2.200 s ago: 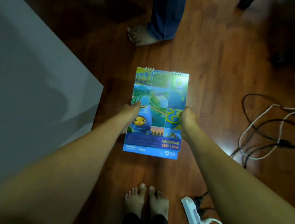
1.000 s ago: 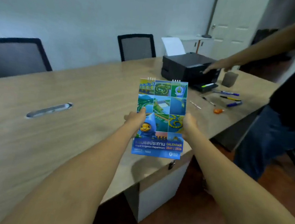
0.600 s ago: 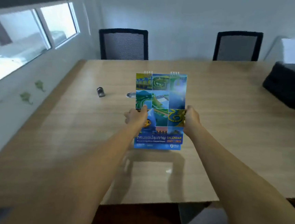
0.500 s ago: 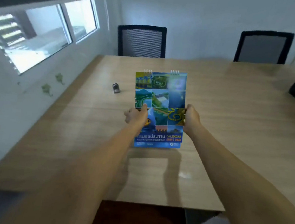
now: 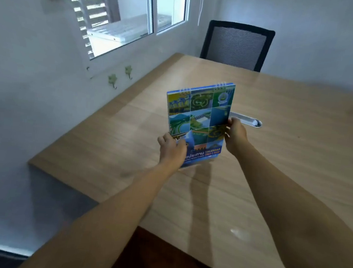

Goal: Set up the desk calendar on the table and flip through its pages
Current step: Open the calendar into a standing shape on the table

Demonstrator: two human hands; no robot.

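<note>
The desk calendar (image 5: 200, 116) is a tall spiral-bound pad with a blue and green picture-grid cover. I hold it upright and slightly tilted above the wooden table (image 5: 110, 149), wire binding at the top. My left hand (image 5: 171, 148) grips its lower left edge, covering part of the cover. My right hand (image 5: 235, 135) grips its right edge about halfway up. Its lower edge hangs just over the tabletop; whether it touches the wood cannot be told.
A silver oblong cable port (image 5: 247, 120) sits in the tabletop behind the calendar. A black mesh chair (image 5: 236, 46) stands at the far side. A wall with a window (image 5: 128, 20) and green hooks (image 5: 121, 75) runs along the table's left edge.
My view has swung left along the table toward the window corner. The calendar, held in both hands throughout, is now tilted to the right and lower over the tabletop.
</note>
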